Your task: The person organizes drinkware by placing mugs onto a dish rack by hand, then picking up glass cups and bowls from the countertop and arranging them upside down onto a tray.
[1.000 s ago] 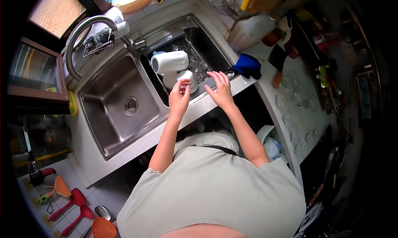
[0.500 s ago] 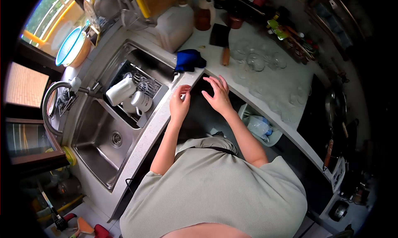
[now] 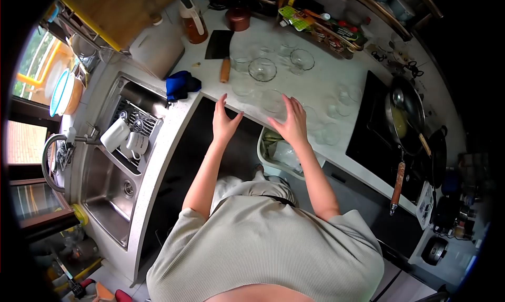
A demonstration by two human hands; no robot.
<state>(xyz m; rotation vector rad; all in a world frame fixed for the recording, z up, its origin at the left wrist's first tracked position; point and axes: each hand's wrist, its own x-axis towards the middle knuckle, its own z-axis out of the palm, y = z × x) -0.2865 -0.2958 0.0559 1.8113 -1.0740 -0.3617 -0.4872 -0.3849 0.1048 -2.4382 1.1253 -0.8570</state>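
Your left hand (image 3: 226, 125) and right hand (image 3: 293, 124) are empty, fingers spread, near clear, round glass bowls (image 3: 262, 69) on the pale countertop (image 3: 336, 70), presumably grouped away from the flat black hob (image 3: 363, 131).

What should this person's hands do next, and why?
Probably, the right hand should reach forward to a glass bowl: it looks empty with fingers spread, the left hand looks empty too, and the bowl stands on the counter just beyond.
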